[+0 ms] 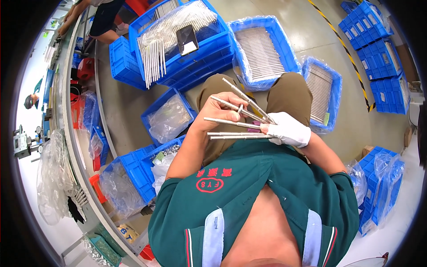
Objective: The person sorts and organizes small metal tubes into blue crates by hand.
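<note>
My right hand [287,129], in a white glove with bare fingertips, is closed round the ends of several slim grooved metal rods [233,125] that fan out to the left above my lap. My bare left hand [220,110] pinches a small metal ring [240,108] between thumb and forefinger. The ring appears to sit around one of these rods, though the fingers partly hide it. Something purple [255,126] shows beside the right fingertips; what it is cannot be made out.
Ahead, a blue crate [195,66] holds bagged rods and a black phone [187,40]. Blue bins of rods [284,38] [340,84] stand beyond my knees. A metal-edged bench [73,147] runs along the left. Stacked crates [387,95] stand right, past striped floor tape [351,49]. Another person's leg [106,33] shows far left.
</note>
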A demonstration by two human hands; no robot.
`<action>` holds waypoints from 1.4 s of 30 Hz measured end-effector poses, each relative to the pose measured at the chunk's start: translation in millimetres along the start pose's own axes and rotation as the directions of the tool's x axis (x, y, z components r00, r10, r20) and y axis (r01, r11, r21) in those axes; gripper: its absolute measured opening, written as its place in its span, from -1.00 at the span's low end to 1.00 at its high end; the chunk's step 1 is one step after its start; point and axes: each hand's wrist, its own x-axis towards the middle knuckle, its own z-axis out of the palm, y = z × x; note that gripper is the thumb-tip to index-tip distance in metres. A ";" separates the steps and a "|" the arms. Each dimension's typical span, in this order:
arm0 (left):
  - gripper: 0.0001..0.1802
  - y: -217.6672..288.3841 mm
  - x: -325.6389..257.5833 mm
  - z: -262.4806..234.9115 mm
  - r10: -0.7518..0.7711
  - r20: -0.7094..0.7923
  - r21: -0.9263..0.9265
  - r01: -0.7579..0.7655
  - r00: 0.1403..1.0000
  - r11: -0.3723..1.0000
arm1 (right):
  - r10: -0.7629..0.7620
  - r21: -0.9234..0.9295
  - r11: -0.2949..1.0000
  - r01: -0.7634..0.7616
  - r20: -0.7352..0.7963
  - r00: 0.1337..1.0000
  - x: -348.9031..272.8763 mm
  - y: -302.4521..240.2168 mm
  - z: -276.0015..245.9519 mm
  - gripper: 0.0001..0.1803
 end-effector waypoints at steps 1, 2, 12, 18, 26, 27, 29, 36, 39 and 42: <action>-0.62 -1.8 -0.3 2.4 -0.034 -0.045 -0.058 0.032 0.998 0.998 | 0.000 0.054 0.999 0.002 -0.020 1.000 -2.1 0.1 2.3 -0.70; -0.63 0.0 1.0 3.2 0.012 -0.059 -0.028 -0.014 0.998 1.000 | 0.016 0.080 0.997 -0.016 0.001 1.000 2.0 5.9 -0.2 -0.71; -0.67 22.3 4.3 -29.5 0.185 -0.100 -0.067 -0.192 0.978 0.979 | 0.099 0.254 0.957 -0.140 0.167 0.981 -0.2 7.1 -5.5 -0.77; -0.56 19.7 8.4 -28.4 0.161 -0.084 -0.073 -0.168 0.983 0.983 | 0.069 0.300 0.941 -0.158 0.286 0.956 3.9 17.6 -4.9 -0.80; -0.64 25.5 13.1 -18.2 0.028 0.061 0.126 -0.036 0.998 0.991 | 0.090 0.328 0.923 -0.203 0.328 0.940 1.9 20.6 -5.0 -0.79; -0.66 27.4 16.1 -12.8 -0.035 0.135 0.206 0.006 0.990 0.979 | 0.076 0.323 0.928 -0.183 0.318 0.945 3.1 20.1 -3.6 -0.77; -0.63 12.4 21.4 -7.1 -0.073 0.174 -0.004 0.075 0.982 0.997 | 0.078 0.285 0.942 -0.176 0.324 0.943 4.9 7.0 -0.5 -0.78; -0.69 31.4 19.7 -26.4 0.124 -0.029 0.136 -0.119 0.992 0.983 | 0.074 0.336 0.925 -0.178 0.299 0.951 5.4 10.4 -8.5 -0.76; -0.67 33.4 22.3 -49.3 0.294 -0.281 0.027 -0.299 0.914 0.954 | -0.014 0.548 0.798 -0.250 0.433 0.901 8.1 26.6 -20.5 -0.67; -0.66 6.7 31.6 -32.5 0.253 -0.309 -0.154 -0.311 0.917 0.938 | -0.383 0.781 0.620 -0.078 0.388 0.839 18.7 23.5 -13.0 -0.62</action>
